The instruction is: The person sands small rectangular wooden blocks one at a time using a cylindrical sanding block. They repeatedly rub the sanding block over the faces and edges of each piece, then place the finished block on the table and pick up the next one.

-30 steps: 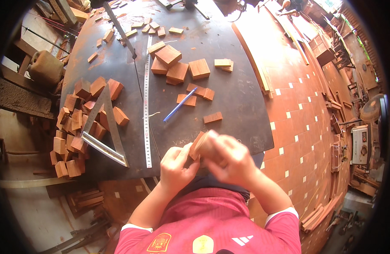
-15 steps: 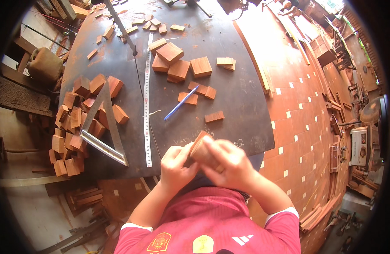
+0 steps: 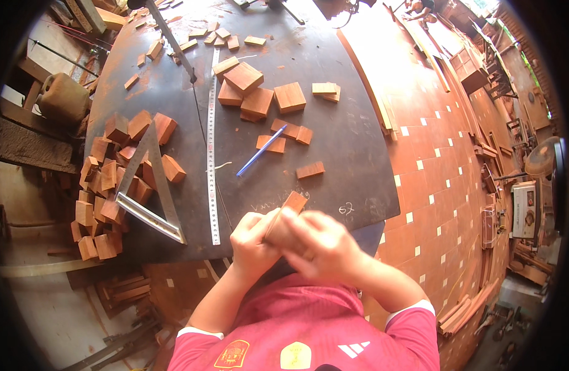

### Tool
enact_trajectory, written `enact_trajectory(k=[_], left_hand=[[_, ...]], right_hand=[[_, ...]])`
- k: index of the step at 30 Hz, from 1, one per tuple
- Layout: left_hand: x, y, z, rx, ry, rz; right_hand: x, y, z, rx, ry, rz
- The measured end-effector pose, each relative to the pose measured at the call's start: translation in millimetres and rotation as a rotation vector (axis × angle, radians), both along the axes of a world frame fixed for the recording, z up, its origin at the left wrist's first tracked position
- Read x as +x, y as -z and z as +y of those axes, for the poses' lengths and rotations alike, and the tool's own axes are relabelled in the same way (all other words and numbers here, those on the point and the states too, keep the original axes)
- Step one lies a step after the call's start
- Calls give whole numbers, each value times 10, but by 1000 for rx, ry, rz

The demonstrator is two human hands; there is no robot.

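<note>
Near the table's front edge, my left hand is closed around a small reddish-brown wooden block, whose upper end sticks out between my hands. Over the block lies my right hand, fingers bent and smeared by motion. A matte brown piece shows under the right fingers; its kind is unclear, and my hands cover much of it. Beyond my hands, a blue pen lies across a small wooden block. Another small block rests just ahead of my hands.
A white measuring strip runs along the dark table. On the left, a metal triangular square leans on a heap of wooden blocks. Larger blocks lie farther back. Red tiled floor spreads at right.
My right hand has shifted slightly left and down over the block, and more of the block's end now shows. My left hand keeps its hold. The view has moved slightly.
</note>
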State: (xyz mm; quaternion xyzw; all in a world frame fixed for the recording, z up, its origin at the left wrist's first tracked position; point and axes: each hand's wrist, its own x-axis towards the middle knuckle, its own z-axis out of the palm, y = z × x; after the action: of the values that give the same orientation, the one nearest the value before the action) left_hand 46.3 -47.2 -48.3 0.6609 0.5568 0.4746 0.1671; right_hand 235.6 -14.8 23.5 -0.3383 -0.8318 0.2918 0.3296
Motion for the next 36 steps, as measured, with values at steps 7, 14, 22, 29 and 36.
enact_trajectory(k=[7, 14, 22, 29, 36], left_hand=[[12, -13, 26, 56, -5, 29], [13, -40, -4, -12, -15, 5], [8, -41, -17, -37, -20, 20], [23, -37, -14, -24, -18, 26], [36, -110, -17, -79, -31, 11]], right_hand=[[-25, -16, -56, 76, 0, -55], [12, -27, -12, 61, 53, -56], [28, -47, -51, 85, 4, -30], [42, -7, -18, 129, 34, -14], [115, 14, 20, 72, 93, -44]])
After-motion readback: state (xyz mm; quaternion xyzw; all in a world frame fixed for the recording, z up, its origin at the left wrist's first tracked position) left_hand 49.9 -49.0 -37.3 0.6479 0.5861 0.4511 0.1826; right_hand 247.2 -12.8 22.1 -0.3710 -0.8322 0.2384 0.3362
